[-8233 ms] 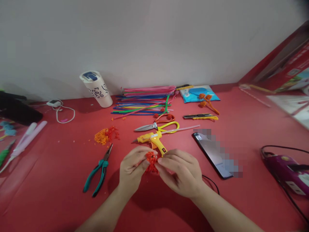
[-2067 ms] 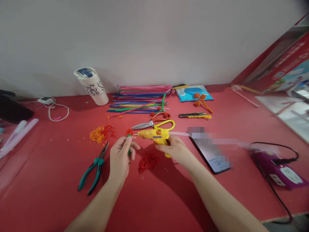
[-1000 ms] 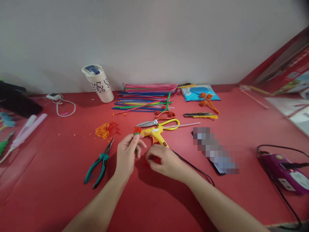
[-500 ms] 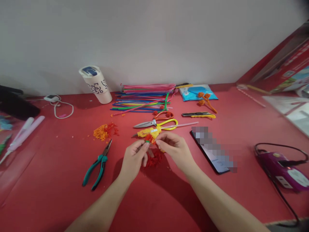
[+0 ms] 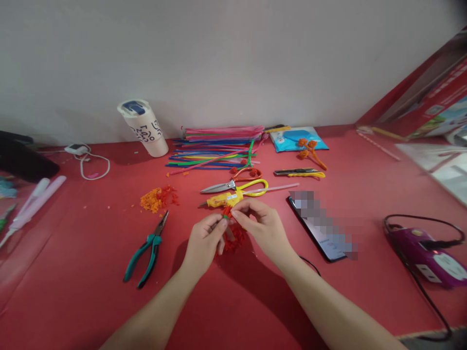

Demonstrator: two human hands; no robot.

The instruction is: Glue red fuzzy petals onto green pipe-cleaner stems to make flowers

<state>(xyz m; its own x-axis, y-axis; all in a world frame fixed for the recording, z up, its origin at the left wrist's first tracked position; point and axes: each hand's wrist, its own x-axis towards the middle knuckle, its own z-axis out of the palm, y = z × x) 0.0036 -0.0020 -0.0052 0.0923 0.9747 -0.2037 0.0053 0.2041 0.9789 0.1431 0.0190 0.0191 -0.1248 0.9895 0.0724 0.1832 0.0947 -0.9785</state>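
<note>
Between thumb and fingers, my left hand (image 5: 204,243) grips a small red fuzzy bundle (image 5: 226,211) with a bit of green at its base. It looks made of pipe cleaner, though fingers hide part of it. The thumb and forefinger of my right hand (image 5: 265,227) are pinched at the bundle's right side. Beneath both hands lies a heap of red clippings (image 5: 236,239). Just beyond them are a yellow glue gun (image 5: 221,200) with a clear glue stick and scissors (image 5: 221,186) with red and yellow handles. Teal-handled pliers (image 5: 152,243) rest left of my left hand.
Orange and red clippings (image 5: 155,198) lie at left. Pipe cleaners (image 5: 219,146) are stacked near the wall, beside a white tumbler (image 5: 148,131). On the right are a utility knife (image 5: 295,172), a phone (image 5: 319,231), an orange pipe-cleaner sprig (image 5: 314,153) and a purple power strip (image 5: 426,257).
My right fingertips have shifted slightly left, closer over the red bundle. My left hand stays nearly in place around it. A black cable now shows beside my right forearm.
</note>
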